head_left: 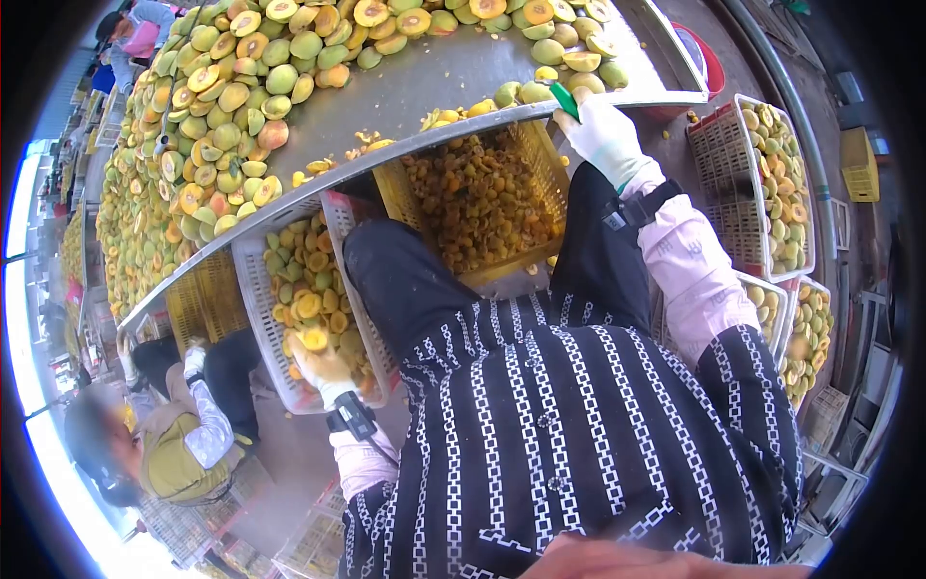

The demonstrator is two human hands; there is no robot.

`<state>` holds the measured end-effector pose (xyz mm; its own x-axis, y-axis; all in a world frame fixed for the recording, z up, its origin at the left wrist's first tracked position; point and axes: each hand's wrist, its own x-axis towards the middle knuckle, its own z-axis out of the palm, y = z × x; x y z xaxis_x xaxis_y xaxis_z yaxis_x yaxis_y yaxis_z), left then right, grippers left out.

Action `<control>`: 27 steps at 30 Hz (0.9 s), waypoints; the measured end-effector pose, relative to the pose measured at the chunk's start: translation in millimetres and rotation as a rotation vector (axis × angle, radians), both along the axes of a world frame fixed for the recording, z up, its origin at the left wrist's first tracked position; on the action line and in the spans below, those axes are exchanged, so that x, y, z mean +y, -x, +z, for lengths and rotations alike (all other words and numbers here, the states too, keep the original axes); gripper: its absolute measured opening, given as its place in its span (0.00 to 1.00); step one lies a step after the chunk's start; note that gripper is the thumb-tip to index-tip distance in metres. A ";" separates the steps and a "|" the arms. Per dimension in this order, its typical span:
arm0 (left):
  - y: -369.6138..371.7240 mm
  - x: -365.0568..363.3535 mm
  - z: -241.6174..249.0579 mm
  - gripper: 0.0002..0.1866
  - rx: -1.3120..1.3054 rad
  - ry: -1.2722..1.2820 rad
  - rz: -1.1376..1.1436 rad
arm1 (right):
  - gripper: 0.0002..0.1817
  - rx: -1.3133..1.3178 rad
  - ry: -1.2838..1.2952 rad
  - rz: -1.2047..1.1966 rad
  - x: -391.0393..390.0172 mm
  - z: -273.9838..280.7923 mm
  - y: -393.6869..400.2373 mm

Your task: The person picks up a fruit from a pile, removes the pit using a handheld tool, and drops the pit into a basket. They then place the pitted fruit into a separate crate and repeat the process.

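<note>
My left hand (328, 372), in a pale glove, is low over a white crate (258, 299) of halved fruit on my left. Its blurred fingers are closed around a yellow-orange fruit half (314, 340). My right hand (600, 135), gloved in white, is at the near rim of the metal table (367, 101), closed on a small tool with a green handle (564, 99); its working end cannot be made out. Close by it lie several green-yellow, peach-like fruits (583, 62). Many whole and halved fruits (280, 82) are heaped across the table.
Below the table edge, between my knees, a yellow crate (391, 188) holds brownish-orange pits and scraps. More fruit-filled crates (723, 159) stand to my right. A red tub (712, 68) is beyond the table's right end. A co-worker (183, 425) sits at my left; another person (135, 39) is farther back.
</note>
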<state>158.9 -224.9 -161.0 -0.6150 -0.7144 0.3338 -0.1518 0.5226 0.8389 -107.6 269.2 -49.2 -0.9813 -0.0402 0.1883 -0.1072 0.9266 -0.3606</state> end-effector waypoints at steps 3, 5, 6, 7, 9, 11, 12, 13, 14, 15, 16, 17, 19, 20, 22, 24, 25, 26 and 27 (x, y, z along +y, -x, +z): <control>-16.5 28.5 36.1 0.19 -0.230 -0.401 0.305 | 0.15 0.153 0.107 0.129 -10.7 2.3 -19.0; -10.4 30.6 38.4 0.23 -0.300 -0.084 0.162 | 0.12 0.113 0.115 0.221 -26.7 16.0 -38.6; 27.7 91.7 101.2 0.25 -0.172 -0.325 0.138 | 0.12 0.101 0.133 0.287 -33.7 19.1 -47.7; 43.1 110.8 113.2 0.25 0.044 -0.473 -0.091 | 0.11 0.073 0.164 0.317 -41.2 22.9 -55.7; 86.6 129.4 125.2 0.26 -0.014 -0.331 -0.576 | 0.12 0.039 0.131 0.386 -54.0 24.8 -66.6; 121.6 178.9 147.8 0.31 -0.061 -0.376 -0.838 | 0.12 0.029 0.137 0.422 -64.1 24.7 -77.2; 134.7 197.9 151.6 0.29 -0.115 -0.604 -0.929 | 0.13 0.033 0.123 0.452 -66.6 26.4 -81.7; 146.2 212.6 145.1 0.27 -0.117 -0.811 -0.984 | 0.14 0.037 0.103 0.478 -66.8 28.2 -85.9; 156.9 223.6 137.3 0.24 -0.114 -1.010 -1.047 | 0.14 0.036 0.102 0.474 -65.1 29.9 -91.1; 159.9 231.2 137.5 0.24 -0.244 -1.013 -1.003 | 0.17 0.038 0.080 0.489 -62.5 31.5 -96.6; 163.2 238.6 137.5 0.23 -0.377 -1.012 -0.960 | 0.20 0.038 0.059 0.499 -58.9 31.7 -99.2; 163.6 244.9 123.9 0.22 -0.376 -0.905 -0.955 | 0.18 0.006 0.009 0.476 -55.4 23.7 -101.1; 163.8 255.5 94.8 0.20 -0.391 -0.561 -0.916 | 0.15 -0.036 -0.026 0.462 -51.0 10.2 -106.1; 164.2 253.5 77.0 0.21 -0.400 -0.338 -0.905 | 0.13 -0.070 -0.058 0.467 -52.8 7.4 -107.4; 165.3 254.2 82.5 0.21 -0.485 0.103 -0.906 | 0.10 -0.136 -0.061 0.466 -55.5 5.4 -106.1; 164.5 252.8 87.7 0.18 -0.518 0.080 -0.944 | 0.10 -0.141 0.013 0.451 -54.5 -2.8 -105.4; 164.6 251.4 84.9 0.18 -0.528 0.083 -0.939 | 0.10 -0.146 0.022 0.455 -54.8 -4.6 -104.7; 165.2 249.5 80.5 0.18 -0.370 0.150 -0.960 | 0.09 -0.159 0.042 0.467 -55.5 -5.3 -103.1; 166.6 246.4 77.6 0.17 -0.208 0.219 -0.978 | 0.08 -0.167 0.061 0.480 -57.6 -5.7 -100.4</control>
